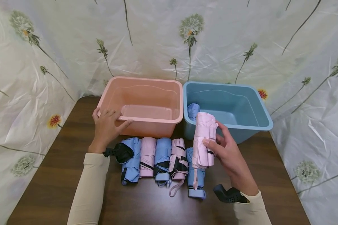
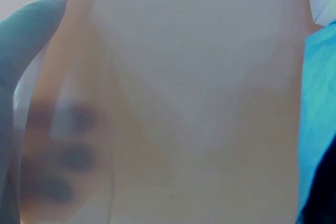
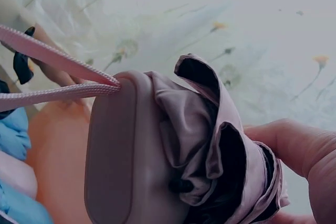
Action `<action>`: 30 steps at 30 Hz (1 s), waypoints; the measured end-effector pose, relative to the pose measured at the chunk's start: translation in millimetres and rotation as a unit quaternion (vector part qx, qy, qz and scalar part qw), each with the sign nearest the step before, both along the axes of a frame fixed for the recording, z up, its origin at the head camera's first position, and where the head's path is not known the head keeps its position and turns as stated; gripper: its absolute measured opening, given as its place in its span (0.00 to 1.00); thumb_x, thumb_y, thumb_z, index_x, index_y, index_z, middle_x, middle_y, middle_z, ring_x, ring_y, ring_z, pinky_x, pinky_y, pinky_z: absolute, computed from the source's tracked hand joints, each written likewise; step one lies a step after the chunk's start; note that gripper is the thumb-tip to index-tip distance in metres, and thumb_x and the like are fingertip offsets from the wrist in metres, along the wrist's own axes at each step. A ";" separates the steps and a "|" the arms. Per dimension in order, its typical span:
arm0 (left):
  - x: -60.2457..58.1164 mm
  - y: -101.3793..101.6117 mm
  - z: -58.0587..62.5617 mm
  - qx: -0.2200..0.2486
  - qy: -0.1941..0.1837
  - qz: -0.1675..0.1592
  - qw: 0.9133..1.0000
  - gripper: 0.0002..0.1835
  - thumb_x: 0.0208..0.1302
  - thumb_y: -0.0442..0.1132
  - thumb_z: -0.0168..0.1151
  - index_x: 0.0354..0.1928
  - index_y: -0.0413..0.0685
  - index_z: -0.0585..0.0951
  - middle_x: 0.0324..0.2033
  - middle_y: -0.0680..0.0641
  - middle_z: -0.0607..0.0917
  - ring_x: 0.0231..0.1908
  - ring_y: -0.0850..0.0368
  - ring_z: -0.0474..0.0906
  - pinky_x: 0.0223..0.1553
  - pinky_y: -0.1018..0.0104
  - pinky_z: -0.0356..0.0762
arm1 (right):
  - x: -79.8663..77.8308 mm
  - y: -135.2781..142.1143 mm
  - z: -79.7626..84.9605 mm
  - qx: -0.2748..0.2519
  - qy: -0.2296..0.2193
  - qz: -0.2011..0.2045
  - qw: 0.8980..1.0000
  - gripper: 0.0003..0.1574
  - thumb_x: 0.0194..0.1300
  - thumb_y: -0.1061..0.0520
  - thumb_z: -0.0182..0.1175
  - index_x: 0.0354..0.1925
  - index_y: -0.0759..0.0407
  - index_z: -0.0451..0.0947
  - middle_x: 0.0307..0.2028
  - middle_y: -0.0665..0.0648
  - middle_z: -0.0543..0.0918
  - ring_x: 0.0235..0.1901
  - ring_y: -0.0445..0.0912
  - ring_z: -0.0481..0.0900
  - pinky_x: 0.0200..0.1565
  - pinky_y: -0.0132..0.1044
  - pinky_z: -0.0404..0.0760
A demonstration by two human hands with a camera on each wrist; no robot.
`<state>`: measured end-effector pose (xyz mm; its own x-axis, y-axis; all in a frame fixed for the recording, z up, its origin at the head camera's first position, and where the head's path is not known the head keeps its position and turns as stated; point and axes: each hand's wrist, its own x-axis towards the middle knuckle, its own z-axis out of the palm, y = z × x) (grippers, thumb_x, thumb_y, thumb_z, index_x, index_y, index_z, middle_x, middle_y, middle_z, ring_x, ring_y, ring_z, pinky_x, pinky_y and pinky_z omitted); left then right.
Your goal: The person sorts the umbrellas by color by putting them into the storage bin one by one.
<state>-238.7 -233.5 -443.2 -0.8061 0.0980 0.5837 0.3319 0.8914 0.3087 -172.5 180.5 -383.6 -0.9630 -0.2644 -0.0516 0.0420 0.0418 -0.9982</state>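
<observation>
My right hand (image 1: 233, 154) holds a folded pink umbrella (image 1: 204, 134), thumb on its near face, over the front left corner of the blue bin (image 1: 231, 126). The right wrist view shows the umbrella's flat handle end (image 3: 113, 150), with a pink wrist strap looping from it. My left hand (image 1: 107, 127) grips the front left rim of the salmon-pink bin (image 1: 149, 119), fingers over the edge and thumb outside. In the left wrist view the thumb (image 2: 37, 32) lies outside, and the fingers show as dark shadows through the wall.
Several folded umbrellas lie side by side before the bins, blue ones (image 1: 162, 150) alternating with pink ones (image 1: 147, 153). A blue umbrella (image 1: 193, 111) is inside the blue bin at its left. Behind the brown table (image 1: 157, 209) hangs a flower-printed sheet (image 1: 152, 37).
</observation>
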 end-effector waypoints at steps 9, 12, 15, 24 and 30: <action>0.3 1.0 -0.5 0.005 -0.004 0.002 1.000 0.24 0.52 0.62 0.68 0.32 0.48 0.79 0.29 0.47 0.78 0.42 0.47 0.72 0.65 0.36 0.39 | -20.9 -17.4 2.0 0.001 -0.020 -0.003 1.000 0.47 0.66 0.55 0.61 0.73 0.42 0.46 0.58 0.65 0.69 0.46 0.53 0.79 0.43 0.45 0.82; -0.1 0.9 -0.6 0.003 -0.002 0.002 1.000 0.24 0.52 0.62 0.68 0.32 0.48 0.79 0.28 0.47 0.77 0.40 0.48 0.72 0.65 0.36 0.39 | -29.4 -24.6 2.9 0.007 -0.024 -0.014 1.000 0.47 0.65 0.51 0.61 0.73 0.41 0.46 0.59 0.64 0.70 0.47 0.52 0.79 0.44 0.44 0.82; -0.4 0.7 -0.3 0.002 0.001 0.004 1.000 0.24 0.52 0.62 0.68 0.31 0.48 0.79 0.27 0.47 0.77 0.40 0.48 0.72 0.64 0.36 0.39 | -38.9 -32.4 5.3 -0.014 -0.032 -0.023 0.999 0.47 0.65 0.50 0.62 0.73 0.41 0.47 0.59 0.63 0.70 0.49 0.51 0.78 0.45 0.42 0.81; -0.1 1.5 -1.1 -0.001 0.013 0.005 1.000 0.24 0.51 0.63 0.68 0.29 0.49 0.78 0.28 0.47 0.78 0.39 0.48 0.72 0.64 0.35 0.41 | -66.5 -48.4 15.9 -0.056 -0.056 -0.037 0.996 0.47 0.65 0.50 0.63 0.72 0.39 0.48 0.57 0.61 0.72 0.49 0.49 0.78 0.44 0.42 0.80; 0.1 2.6 -1.2 0.001 0.027 0.002 1.000 0.24 0.50 0.63 0.68 0.28 0.49 0.78 0.29 0.47 0.79 0.38 0.48 0.72 0.63 0.36 0.42 | -82.3 -53.8 21.4 -0.085 -0.063 -0.036 0.994 0.47 0.64 0.53 0.64 0.72 0.40 0.48 0.54 0.60 0.74 0.48 0.48 0.79 0.43 0.43 0.81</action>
<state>-238.6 -230.8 -444.4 -0.7740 0.0946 0.6260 0.3451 0.8920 0.2919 -254.9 126.7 -362.2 -0.9686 -0.2096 -0.1338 0.1640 -0.1342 -0.9773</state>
